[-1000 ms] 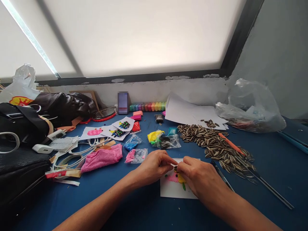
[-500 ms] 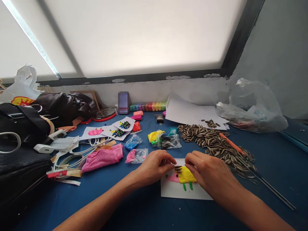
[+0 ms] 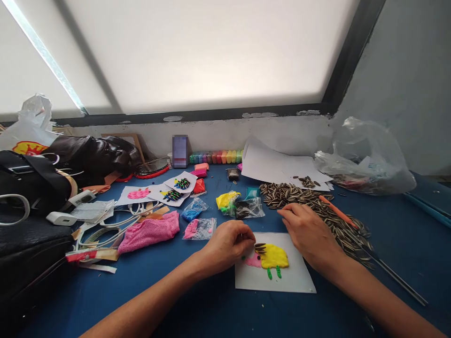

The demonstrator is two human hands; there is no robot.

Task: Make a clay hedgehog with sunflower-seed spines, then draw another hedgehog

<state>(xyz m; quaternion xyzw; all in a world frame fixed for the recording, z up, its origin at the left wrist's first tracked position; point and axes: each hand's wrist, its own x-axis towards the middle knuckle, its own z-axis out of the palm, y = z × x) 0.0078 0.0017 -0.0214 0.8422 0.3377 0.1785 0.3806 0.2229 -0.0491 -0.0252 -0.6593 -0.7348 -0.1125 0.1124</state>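
Two hands at work, lower centre of the frame: the left hand point(image 3: 229, 246) has thumb and index finger drawn together at the upper left of one white card point(image 3: 296, 282), and whether anything sits between them I can't make out! The right hand point(image 3: 306, 232) hangs above the card's upper right edge, fingers bent and bunched near the left side of the seed heap point(image 3: 292, 196); no telling if a seed is in its fingertips.

On the card, lower centre, lies one clay figure point(image 3: 275, 258): one yellow body, one pink face, two dark dots, two green legs, and a tight cluster of striped sunflower seeds point(image 3: 260, 249) at its upper left, overlapping too closely for a sure count. The heap, right of centre, is beyond counting, with one orange stick point(image 3: 338, 211) lying across it.

Left of centre, three more clay pictures: one pink piece point(image 3: 138, 193) and two dark, striped ones point(image 3: 172, 195). One pink cloth point(image 3: 150, 231) below them, two white plug adapters point(image 3: 62, 218) farther left, one phone point(image 3: 180, 151) upright at the wall.

All this on a blue tabletop point(image 3: 197, 300), a pale blind point(image 3: 211, 51) glowing across the top, a grey wall point(image 3: 408, 80) closing the upper right
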